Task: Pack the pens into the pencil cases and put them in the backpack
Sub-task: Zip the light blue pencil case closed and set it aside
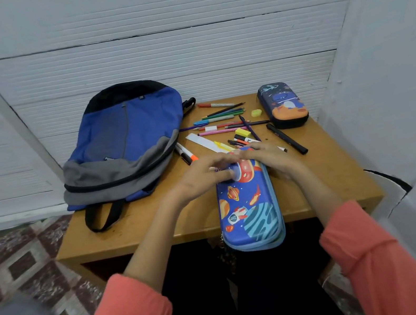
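Opening the blue pencil case (248,205) looks like the step in hand, judging by both hands at its far end. Case lies closed at 6 o'clock on the table (336,168), long axis toward me, near end hanging over the front edge. My left hand (202,179) clamps the far end, thumb on the lid, fingers curled over the tip. My right hand (273,158) lies over the far right corner; it is blurred, so I cannot tell if it pinches a zip pull or only rests there. To do it well I'd pin the lid flat with the left and run the zip with the right along the seam, not lifting the case, since the overhang could tip it off. I'd nudge it toward 12 o'clock first. Loose pens (223,124) lie at 12 o'clock, just beyond my fingers, none packed that I can see. Dark pencil case (283,105) sits closed at 2 o'clock, backpack (125,138) at 10 o'clock; whether its zip is open I cannot tell.
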The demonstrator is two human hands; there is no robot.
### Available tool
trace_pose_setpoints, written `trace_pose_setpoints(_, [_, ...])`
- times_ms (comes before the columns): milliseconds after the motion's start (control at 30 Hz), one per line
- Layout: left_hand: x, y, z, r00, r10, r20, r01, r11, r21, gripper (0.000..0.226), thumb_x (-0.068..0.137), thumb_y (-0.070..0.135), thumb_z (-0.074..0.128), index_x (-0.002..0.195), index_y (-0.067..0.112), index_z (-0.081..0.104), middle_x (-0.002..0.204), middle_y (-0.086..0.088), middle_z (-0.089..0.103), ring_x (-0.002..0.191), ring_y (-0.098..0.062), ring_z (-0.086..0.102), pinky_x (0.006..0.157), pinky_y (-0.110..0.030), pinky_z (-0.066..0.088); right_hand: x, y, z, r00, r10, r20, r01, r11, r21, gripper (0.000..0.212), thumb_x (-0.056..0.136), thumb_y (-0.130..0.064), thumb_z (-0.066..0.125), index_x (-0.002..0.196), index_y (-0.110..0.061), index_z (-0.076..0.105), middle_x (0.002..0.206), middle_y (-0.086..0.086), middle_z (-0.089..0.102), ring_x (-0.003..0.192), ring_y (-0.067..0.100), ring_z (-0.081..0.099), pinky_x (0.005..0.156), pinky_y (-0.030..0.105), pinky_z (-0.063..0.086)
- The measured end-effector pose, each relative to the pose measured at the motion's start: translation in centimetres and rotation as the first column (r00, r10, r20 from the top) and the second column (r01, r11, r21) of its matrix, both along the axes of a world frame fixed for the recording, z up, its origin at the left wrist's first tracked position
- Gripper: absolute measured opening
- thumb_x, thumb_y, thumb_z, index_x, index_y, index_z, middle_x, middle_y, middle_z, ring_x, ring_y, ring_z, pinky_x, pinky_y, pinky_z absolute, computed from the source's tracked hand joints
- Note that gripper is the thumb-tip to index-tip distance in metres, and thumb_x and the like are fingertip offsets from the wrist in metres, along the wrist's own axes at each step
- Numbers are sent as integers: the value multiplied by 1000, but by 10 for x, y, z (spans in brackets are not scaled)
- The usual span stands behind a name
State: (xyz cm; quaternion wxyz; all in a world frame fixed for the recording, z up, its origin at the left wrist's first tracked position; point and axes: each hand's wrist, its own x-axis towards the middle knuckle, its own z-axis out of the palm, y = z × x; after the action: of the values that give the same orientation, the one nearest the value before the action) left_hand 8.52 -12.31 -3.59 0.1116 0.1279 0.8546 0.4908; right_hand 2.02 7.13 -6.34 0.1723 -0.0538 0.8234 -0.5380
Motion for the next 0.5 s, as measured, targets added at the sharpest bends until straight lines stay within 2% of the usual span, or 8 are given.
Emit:
trace_pose_setpoints(67, [5,-14,-12,997,72,-13,-71,996,57,27,94,15,62,121,14,65,118,1,63,112,-12,57,89,-26,50,0,1,2,1000,-24,19,24,1000,-1,38,82,-46,70,102,-14,65,91,1,75,75,12,73,66,23,56])
trace_pose_setpoints(133, [5,-26,-24,990,130,-54,-129,991,29,24,94,14,62,118,14,66,116,2,66,107,-11,58,85,-17,48,1,2,2,997,-77,28,77,997,5,42,81,-46,72,101,-10,64,85,0,75,70,10,72,61,21,54])
trace_pose_setpoints(200, [6,-35,-33,984,154,-95,-157,987,-26,23,94,16,62,116,14,68,112,1,68,99,-7,59,80,-11,45,2,2,0,988,-144,57,145,989,-8,40,81,-45,72,96,-9,62,84,2,75,68,10,72,63,24,55])
trace_pose_setpoints(300, [4,-43,-41,978,194,-82,-195,981,-3,17,94,18,64,108,14,70,107,-4,71,88,-9,63,79,-17,48,6,4,-5,958,-270,99,277,958,-74,40,78,-44,76,89,-10,56,95,10,74,77,16,71,71,34,57])
trace_pose_setpoints(367, [4,-45,-41,975,221,-38,-221,975,-5,15,95,20,62,106,14,69,106,-7,71,79,-4,61,70,-11,47,13,5,-6,927,-353,128,365,927,-88,47,76,-46,77,94,-11,53,98,9,70,88,20,70,72,40,60])
trace_pose_setpoints(500, [-1,-53,-38,950,313,10,-313,949,-50,27,96,35,58,105,13,71,102,-10,71,83,-12,61,72,-22,48,26,3,-3,900,-420,118,433,894,-116,42,80,-42,75,79,-14,44,95,5,64,88,17,65,71,46,60])
